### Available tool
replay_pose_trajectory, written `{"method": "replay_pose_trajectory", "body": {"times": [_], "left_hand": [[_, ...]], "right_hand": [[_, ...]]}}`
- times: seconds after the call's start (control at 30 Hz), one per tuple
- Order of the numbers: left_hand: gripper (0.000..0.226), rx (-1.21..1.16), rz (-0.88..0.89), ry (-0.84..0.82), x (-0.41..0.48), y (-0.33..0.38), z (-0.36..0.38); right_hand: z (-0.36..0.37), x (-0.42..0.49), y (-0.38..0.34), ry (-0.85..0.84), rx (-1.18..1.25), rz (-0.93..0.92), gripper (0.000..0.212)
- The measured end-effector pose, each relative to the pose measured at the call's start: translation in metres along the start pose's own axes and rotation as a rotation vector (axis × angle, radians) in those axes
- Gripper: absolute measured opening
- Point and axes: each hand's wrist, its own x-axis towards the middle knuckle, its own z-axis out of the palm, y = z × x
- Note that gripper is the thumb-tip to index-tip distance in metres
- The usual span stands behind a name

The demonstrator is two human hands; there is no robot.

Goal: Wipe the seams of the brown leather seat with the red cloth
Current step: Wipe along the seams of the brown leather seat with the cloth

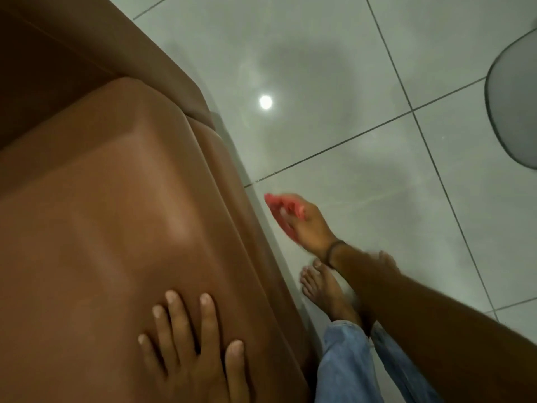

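Grey glossy floor tiles with dark grout lines fill the right half of the view; a round ceiling-light reflection sits on one tile. Dark rounded object at right edge, cut off by the frame, identity unclear.

Brown leather seat occupies the left half. Its cushion edge runs diagonally from upper centre to lower centre. A seam line shows where the cushion meets the armrest panel near the upper corner.

Left hand: flat on the cushion near the bottom edge, fingers spread, palm down, grasping nothing.

Right hand: off the seat, held over the floor just beside the cushion's front edge. Motion-blurred. Fingers curl around the red cloth, which is bunched in the palm and sticks out past the fingertips. Cloth is not touching the leather. Dark band on the right wrist.

Below: bare feet on the tiles, blue jeans cuffs.
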Motion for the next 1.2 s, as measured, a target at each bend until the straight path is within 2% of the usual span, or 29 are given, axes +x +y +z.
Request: {"method": "replay_pose_trajectory", "body": {"times": [0.03, 0.1, 0.2, 0.23, 0.3, 0.37, 0.43, 0.5, 0.57, 0.63, 0.73, 0.8, 0.83, 0.9, 0.93, 0.97, 1.0, 1.03, 1.07, 1.1, 1.17, 1.2], "left_hand": [[0.067, 0.003, 0.006, 0.015, -0.001, 0.0, 0.002], [0.07, -0.014, 0.02, 0.023, -0.003, -0.002, 0.004], [0.078, -0.046, 0.037, 0.013, -0.002, 0.0, 0.003], [0.078, -0.049, 0.041, 0.016, -0.001, 0.001, 0.002], [0.077, -0.048, 0.049, 0.022, -0.001, 0.003, 0.001], [0.076, -0.037, 0.046, 0.034, -0.001, 0.003, 0.002], [0.074, -0.025, 0.028, 0.039, -0.002, 0.004, 0.002], [0.073, -0.017, 0.026, 0.039, -0.004, 0.005, 0.003], [0.073, -0.034, 0.038, 0.062, -0.002, 0.005, 0.006], [0.075, -0.03, 0.055, 0.077, -0.005, 0.003, 0.01], [0.076, -0.053, 0.078, 0.101, -0.01, 0.001, 0.016], [0.075, -0.067, 0.048, 0.078, -0.048, 0.002, 0.005], [0.074, -0.089, 0.06, 0.042, -0.049, 0.002, 0.006], [0.073, -0.122, 0.065, 0.063, -0.05, 0.004, 0.002], [0.072, -0.121, 0.045, 0.061, -0.048, 0.005, 0.003], [0.071, -0.115, -0.003, 0.021, -0.063, 0.003, 0.01], [0.07, -0.108, -0.056, 0.004, -0.081, 0.005, 0.013], [0.069, -0.129, -0.065, -0.02, -0.088, 0.009, 0.016], [0.069, -0.148, -0.068, -0.016, -0.096, 0.011, 0.018], [0.068, -0.169, -0.059, -0.015, -0.103, 0.014, 0.019], [0.067, -0.178, -0.05, 0.001, -0.103, 0.013, 0.024], [0.067, -0.171, -0.055, 0.019, -0.099, 0.012, 0.026]], "right_hand": [[0.012, 0.023, -0.004, -0.068, 0.124, 0.074, 0.058], [0.042, 0.07, -0.016, -0.063, 0.278, 0.214, 0.043], [0.078, 0.093, -0.052, -0.131, 0.39, 0.095, 0.047], [0.084, 0.089, -0.055, -0.157, 0.358, 0.037, 0.05], [0.087, 0.058, -0.036, -0.176, 0.272, -0.049, 0.051], [0.081, 0.008, -0.003, -0.199, 0.232, -0.038, 0.05], [0.073, -0.052, 0.029, -0.203, 0.239, 0.041, 0.051], [0.068, -0.094, 0.059, -0.191, 0.286, 0.203, 0.051], [0.067, -0.085, 0.061, -0.162, 0.305, 0.315, 0.051], [0.07, -0.044, 0.045, -0.111, 0.311, 0.353, 0.05], [0.08, 0.028, 0.007, -0.073, 0.39, 0.237, 0.05], [0.089, -0.01, -0.017, -0.132, 0.421, 0.144, 0.051], [0.095, -0.012, -0.022, -0.113, 0.411, 0.038, 0.05], [0.08, -0.06, -0.003, -0.196, 0.24, 0.003, 0.053], [0.061, -0.082, 0.024, -0.163, 0.012, 0.044, 0.074], [0.033, -0.114, 0.066, -0.138, -0.312, 0.138, 0.101], [-0.001, -0.145, 0.102, -0.113, -0.572, 0.334, 0.105], [-0.035, -0.156, 0.126, 0.014, -0.665, 0.534, 0.084], [-0.06, -0.163, 0.148, 0.122, -0.724, 0.639, 0.059], [-0.067, -0.167, 0.159, 0.16, -0.775, 0.638, 0.047], [-0.042, -0.152, 0.157, 0.081, -0.745, 0.555, 0.048], [-0.021, -0.143, 0.151, 0.062, -0.593, 0.451, 0.049]]}}
